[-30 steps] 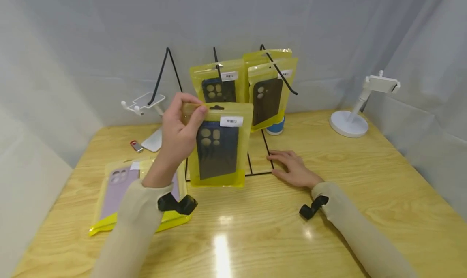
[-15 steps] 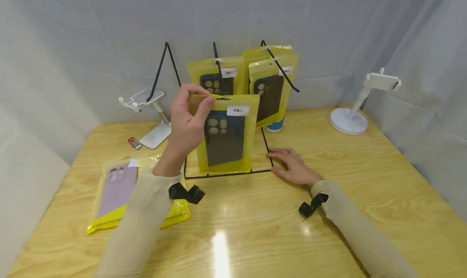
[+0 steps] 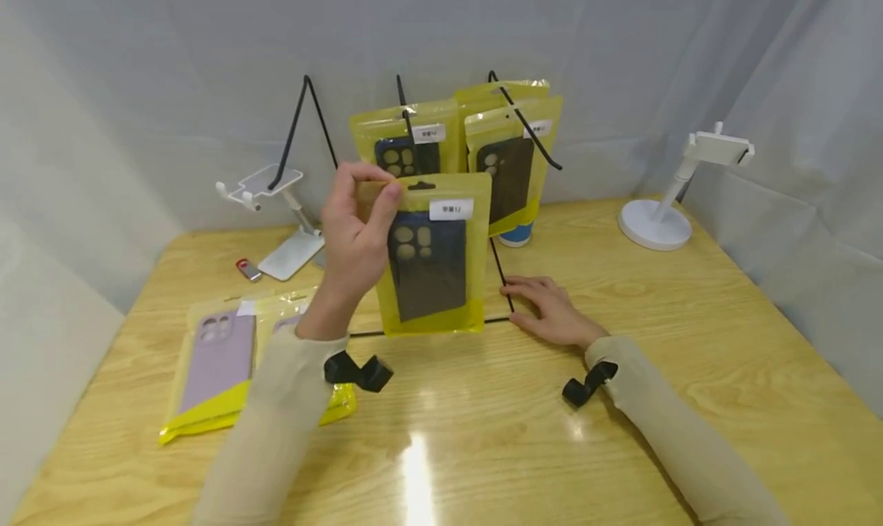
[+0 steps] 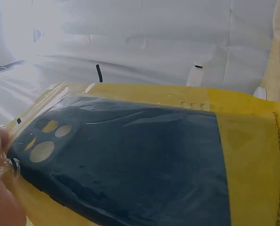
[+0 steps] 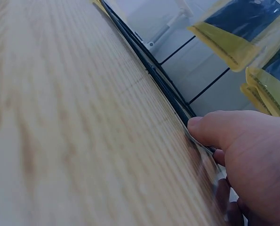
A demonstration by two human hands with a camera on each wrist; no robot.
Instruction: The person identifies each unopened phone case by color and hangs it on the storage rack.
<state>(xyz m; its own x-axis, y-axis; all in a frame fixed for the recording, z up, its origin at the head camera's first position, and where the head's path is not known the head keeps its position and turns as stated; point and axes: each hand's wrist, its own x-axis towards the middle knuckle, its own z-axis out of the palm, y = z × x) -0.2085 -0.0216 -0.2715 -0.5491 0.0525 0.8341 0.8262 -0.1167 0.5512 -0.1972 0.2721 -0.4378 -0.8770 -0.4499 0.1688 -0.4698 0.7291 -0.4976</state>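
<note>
In the head view my left hand (image 3: 359, 238) pinches the top left corner of a yellow bag with a dark blue phone case (image 3: 428, 261) inside. The bag hangs upright in front of the black wire display rack (image 3: 498, 261), its hanging slot uncovered. Close up in the left wrist view, the cased bag (image 4: 144, 150) fills the lower part, with the fingers at its left edge. My right hand (image 3: 552, 311) rests on the rack's base at the front right corner. Its thumb touches the base rod (image 5: 170, 94) in the right wrist view.
Bagged phone cases hang on the middle hook (image 3: 407, 119) and right hook (image 3: 527, 123); the left hook (image 3: 293, 131) is bare. Bagged purple cases (image 3: 219, 357) lie front left. White phone stands (image 3: 293, 254) (image 3: 655, 223), a USB stick (image 3: 249, 270) and a blue-white container (image 3: 516, 235) stand around.
My left hand has moved the bag rightward and slightly up, then stayed nearly still over the last half second, the bag turning a little. My right hand has kept its place on the rack base.
</note>
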